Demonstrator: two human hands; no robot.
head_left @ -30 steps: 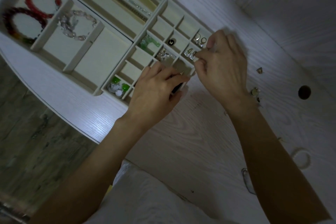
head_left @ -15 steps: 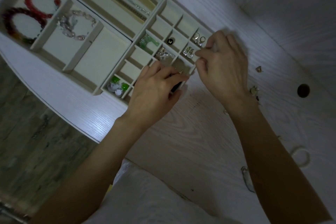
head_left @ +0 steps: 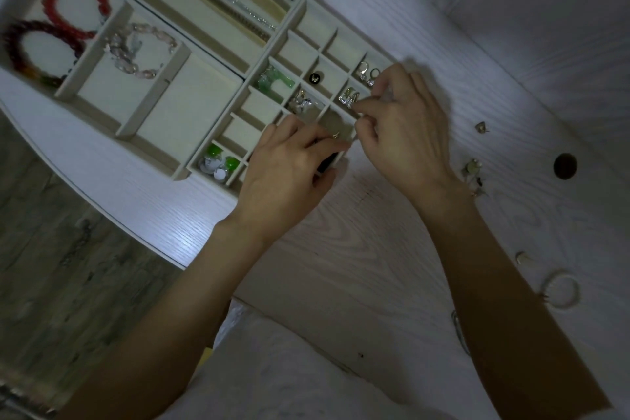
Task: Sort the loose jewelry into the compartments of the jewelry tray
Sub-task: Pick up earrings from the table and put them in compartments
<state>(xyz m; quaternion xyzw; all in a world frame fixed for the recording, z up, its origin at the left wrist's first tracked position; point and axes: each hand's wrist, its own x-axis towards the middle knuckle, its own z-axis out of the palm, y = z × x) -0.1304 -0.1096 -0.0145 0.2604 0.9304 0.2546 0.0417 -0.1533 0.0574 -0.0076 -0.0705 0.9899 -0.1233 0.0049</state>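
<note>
Both forearms reach in over the white table (head_left: 392, 249) to the near right corner of the jewelry tray (head_left: 211, 27). The left hand (head_left: 289, 170) is curled, thumb and forefinger pinching what looks like a tiny gold earring (head_left: 335, 135), hard to tell in this light. The right hand (head_left: 405, 133) has fingertips pinched tight at the sparkly earrings (head_left: 348, 99) in their small compartment.

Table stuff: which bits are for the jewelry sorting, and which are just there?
For the job: tray, left hand, right hand, loose earrings, stud, white bracelet.

Just there: table hole, floor, white cloth.
</note>
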